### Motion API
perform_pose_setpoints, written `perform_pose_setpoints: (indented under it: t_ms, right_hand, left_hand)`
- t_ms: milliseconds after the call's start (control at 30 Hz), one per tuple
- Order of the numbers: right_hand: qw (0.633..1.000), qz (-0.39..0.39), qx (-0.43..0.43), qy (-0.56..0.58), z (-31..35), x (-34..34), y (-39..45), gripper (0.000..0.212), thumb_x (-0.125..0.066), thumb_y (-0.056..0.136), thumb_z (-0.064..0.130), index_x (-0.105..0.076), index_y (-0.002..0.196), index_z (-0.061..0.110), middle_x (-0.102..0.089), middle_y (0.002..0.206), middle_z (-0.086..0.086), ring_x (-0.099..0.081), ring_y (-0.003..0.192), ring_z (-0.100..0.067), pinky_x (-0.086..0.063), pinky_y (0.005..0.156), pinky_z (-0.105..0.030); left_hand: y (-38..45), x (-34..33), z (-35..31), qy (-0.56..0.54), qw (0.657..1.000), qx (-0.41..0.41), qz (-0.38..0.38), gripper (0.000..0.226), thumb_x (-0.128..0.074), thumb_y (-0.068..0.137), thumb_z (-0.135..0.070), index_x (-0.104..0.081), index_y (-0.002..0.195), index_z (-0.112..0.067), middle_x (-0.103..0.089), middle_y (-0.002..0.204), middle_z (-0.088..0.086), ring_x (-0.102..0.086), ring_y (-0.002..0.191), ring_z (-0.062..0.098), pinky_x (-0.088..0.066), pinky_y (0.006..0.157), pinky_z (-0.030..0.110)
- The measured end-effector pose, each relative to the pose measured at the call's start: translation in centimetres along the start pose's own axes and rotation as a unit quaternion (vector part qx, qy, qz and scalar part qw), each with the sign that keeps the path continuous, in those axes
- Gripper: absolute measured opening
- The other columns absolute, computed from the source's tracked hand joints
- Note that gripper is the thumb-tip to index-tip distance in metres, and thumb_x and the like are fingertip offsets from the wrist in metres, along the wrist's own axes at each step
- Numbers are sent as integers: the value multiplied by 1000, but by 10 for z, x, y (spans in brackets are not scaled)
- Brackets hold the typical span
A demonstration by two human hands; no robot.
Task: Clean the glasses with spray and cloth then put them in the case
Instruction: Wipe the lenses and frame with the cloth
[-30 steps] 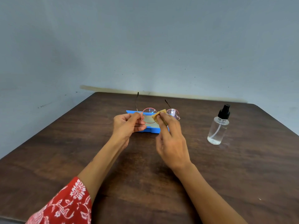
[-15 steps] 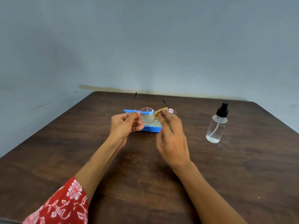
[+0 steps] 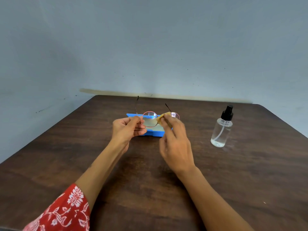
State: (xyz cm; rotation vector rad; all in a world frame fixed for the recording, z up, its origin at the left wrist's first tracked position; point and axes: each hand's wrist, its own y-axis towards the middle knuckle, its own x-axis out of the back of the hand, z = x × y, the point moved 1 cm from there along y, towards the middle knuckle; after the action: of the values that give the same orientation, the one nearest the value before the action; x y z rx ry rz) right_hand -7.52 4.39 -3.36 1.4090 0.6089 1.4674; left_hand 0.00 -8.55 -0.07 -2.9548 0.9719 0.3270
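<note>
The glasses are held up above the open blue case, which lies near the middle of the bench, their arms pointing away toward the far wall. The left hand has its grip closed on the frame at the left hinge. The right hand pinches a small tan cloth against the right lens, most of which is hidden behind the fingers. The step in hand looks like wiping that lens. To do it well, the left grip should stay on the metal, off the glass, while the cloth works in light circles from both faces, with little pressure on the thin rim. The spray bottle stands upright well to the right, apart from both hands.
</note>
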Motion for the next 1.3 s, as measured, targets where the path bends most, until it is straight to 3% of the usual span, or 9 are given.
perform_pose_setpoints:
  t_ms: [100,300,400,567,733,800,933,1100,1300]
  right_hand:
    - [1000,4,5,3,0,0,1,43,-42,80,3,-59,119,-6,-57,122,-18,-46,117,-24,-49,86,-25]
    - [991,-63,-115,6,-24,6,-1,48,-50,77,-6,-53,124,-8,-52,126,-18,-42,118,-23,-33,98,-17]
    - [996,-45,-80,-1,-15,4,0,48,-49,76,-8,-55,124,-7,-53,126,-19,-44,119,-25,-32,100,-16]
    - [1000,7,27,-5,3,-2,0,44,-43,80,-1,-57,120,-8,-56,122,-21,-47,117,-28,-48,92,-31]
    - [994,-51,-97,17,-17,4,0,47,-50,76,-7,-55,123,-7,-52,126,-19,-44,118,-25,-30,99,-12]
    - [991,-62,-121,10,-21,6,-1,48,-53,76,-9,-54,124,-9,-52,126,-19,-43,118,-24,-30,98,-12]
    - [998,-38,-55,-8,-8,2,0,47,-49,76,-7,-56,122,-8,-54,124,-20,-45,118,-27,-42,97,-27]
    - [999,17,30,-2,6,-3,-1,45,-43,79,1,-57,120,-8,-57,122,-20,-48,116,-27,-49,93,-32]
    - [992,-57,-109,15,-19,5,-1,46,-44,80,1,-55,123,-7,-53,126,-18,-44,118,-24,-29,101,-12]
  left_hand:
    - [1,0,-1,6,1000,-1,-3,18,-63,86,-10,-66,70,-1,-62,50,4,-60,44,12,-51,46,17]
    - [0,-1,-2,8,1000,-6,3,20,-61,87,-7,-66,69,-1,-61,47,3,-60,42,12,-51,46,17]
    - [-1,-1,-2,7,1000,-8,2,20,-62,87,-8,-66,69,-1,-61,47,3,-60,42,11,-52,46,16]
    - [-2,-1,-2,-3,1000,-12,4,20,-61,88,-8,-66,70,0,-61,48,3,-59,42,10,-51,46,16]
    - [0,0,-1,10,1000,-10,-1,18,-62,86,-8,-67,70,-1,-62,50,4,-60,43,12,-51,46,16]
    - [0,0,-1,10,1000,-10,-1,18,-62,86,-8,-67,70,-1,-62,49,3,-60,43,11,-51,46,16]
    - [-1,0,-1,3,1000,-14,5,20,-61,87,-8,-66,70,0,-61,47,2,-59,42,11,-51,46,16]
    - [-1,-1,1,-2,1000,-8,6,19,-62,87,-9,-66,71,0,-61,50,5,-60,43,11,-51,46,16]
    - [-1,0,-1,4,1000,-8,1,19,-61,86,-6,-66,69,0,-61,48,4,-60,42,11,-51,46,16]
